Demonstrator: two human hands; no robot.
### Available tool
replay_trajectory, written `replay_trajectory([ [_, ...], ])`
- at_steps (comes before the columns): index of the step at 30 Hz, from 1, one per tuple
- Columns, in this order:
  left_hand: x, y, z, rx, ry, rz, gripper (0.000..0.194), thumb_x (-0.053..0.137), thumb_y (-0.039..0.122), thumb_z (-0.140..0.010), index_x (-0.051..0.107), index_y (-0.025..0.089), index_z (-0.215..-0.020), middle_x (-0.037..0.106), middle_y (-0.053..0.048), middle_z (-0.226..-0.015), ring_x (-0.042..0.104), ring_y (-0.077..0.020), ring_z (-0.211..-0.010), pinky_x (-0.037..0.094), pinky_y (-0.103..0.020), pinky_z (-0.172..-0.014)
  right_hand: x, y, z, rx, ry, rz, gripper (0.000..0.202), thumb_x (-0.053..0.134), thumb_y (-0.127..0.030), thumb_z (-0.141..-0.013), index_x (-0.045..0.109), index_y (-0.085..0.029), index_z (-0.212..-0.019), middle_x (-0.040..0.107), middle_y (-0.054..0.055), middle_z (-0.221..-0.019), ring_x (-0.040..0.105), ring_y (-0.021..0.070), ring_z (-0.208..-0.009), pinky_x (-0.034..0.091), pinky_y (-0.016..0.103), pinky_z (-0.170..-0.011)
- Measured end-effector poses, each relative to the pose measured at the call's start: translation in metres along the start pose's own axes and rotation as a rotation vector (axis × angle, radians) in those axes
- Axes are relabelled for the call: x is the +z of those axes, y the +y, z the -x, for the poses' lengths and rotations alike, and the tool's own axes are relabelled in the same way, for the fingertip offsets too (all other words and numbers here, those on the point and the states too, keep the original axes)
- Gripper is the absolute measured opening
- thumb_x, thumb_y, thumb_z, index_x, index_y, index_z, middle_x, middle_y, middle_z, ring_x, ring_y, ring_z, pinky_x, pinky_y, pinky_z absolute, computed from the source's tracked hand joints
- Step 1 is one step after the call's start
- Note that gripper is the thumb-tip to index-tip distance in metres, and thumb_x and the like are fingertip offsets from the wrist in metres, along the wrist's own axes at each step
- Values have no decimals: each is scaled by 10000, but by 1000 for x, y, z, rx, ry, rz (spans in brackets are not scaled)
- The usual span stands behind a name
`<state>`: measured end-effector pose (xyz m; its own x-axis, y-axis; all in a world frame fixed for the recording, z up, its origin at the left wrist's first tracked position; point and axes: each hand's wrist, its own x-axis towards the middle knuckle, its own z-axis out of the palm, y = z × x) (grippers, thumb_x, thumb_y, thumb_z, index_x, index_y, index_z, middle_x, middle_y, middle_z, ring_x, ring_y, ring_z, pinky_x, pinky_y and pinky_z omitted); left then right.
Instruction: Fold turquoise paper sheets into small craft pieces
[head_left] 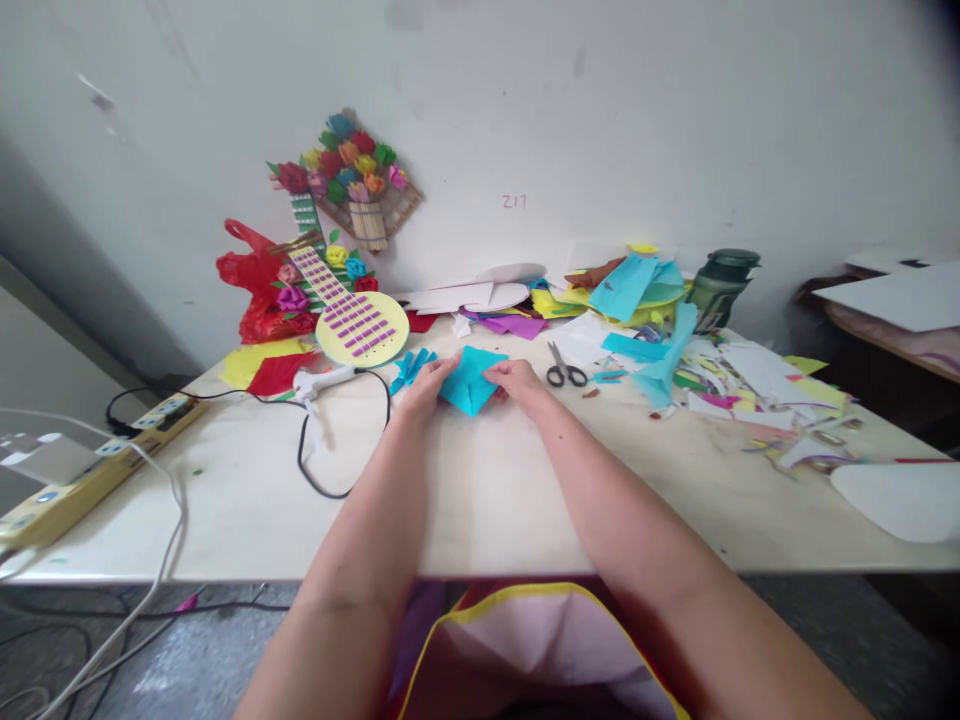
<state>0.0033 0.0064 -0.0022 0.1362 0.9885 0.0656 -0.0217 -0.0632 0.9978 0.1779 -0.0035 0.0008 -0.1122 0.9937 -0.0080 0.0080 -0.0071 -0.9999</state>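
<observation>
Between my two hands is a square of blue paper [471, 378], turned so one corner points toward me, with a crease near its middle. My left hand [429, 386] grips its left edge. The fingers of my right hand [517, 382] pinch its right corner. Just left of the paper lie several small blue paper strips [409, 370]. A pair of black-handled scissors [564, 368] rests to the right of my right hand. On the left, a white glue gun [324, 380] lies on the table with its black cord looped toward me.
A yellow power strip [97, 470] runs along the left edge. Paper-flower crafts [352, 325] lean on the wall beside a red plastic bag [259, 285]. Coloured paper [630, 285] and a dark green bottle [718, 290] stand at the back right. Paper scraps [757, 385] litter the right side.
</observation>
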Motion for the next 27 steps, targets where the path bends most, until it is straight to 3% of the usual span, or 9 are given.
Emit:
replay_trajectory([
  [4, -1, 5, 4, -87, -104, 107, 364, 790, 394, -551, 611, 164, -767, 586, 21, -616, 535, -107, -544, 415, -223, -488, -1, 2, -2, -22, 33, -39, 105, 664, -200, -705, 602, -149, -637, 575, -25, -479, 524, 116, -424, 394, 226, -404],
  [8, 0, 6, 5, -63, -111, 113, 404, 844, 287, -452, 616, 153, -756, 630, 13, -653, 573, -118, -572, 461, -244, -555, -3, 5, -4, -31, 17, -56, 108, 685, -226, -677, 609, -152, -655, 585, -27, -502, 539, 121, -454, 395, 223, -418],
  [14, -1, 1, 1, -48, -127, 90, 313, 828, 235, -480, 633, 162, -714, 662, 5, -686, 598, -142, -616, 478, -265, -591, -2, 7, -4, -25, -29, -55, 149, 691, -278, -661, 623, -155, -709, 582, -30, -526, 525, 118, -469, 401, 231, -431],
  [27, -2, -1, 1, -68, -160, 73, 249, 813, 237, -524, 661, 180, -713, 672, -12, -725, 613, -159, -643, 479, -284, -614, 2, 3, -1, 9, 3, -57, 148, 708, -217, -602, 601, -159, -688, 561, -39, -547, 504, 117, -505, 408, 232, -423],
])
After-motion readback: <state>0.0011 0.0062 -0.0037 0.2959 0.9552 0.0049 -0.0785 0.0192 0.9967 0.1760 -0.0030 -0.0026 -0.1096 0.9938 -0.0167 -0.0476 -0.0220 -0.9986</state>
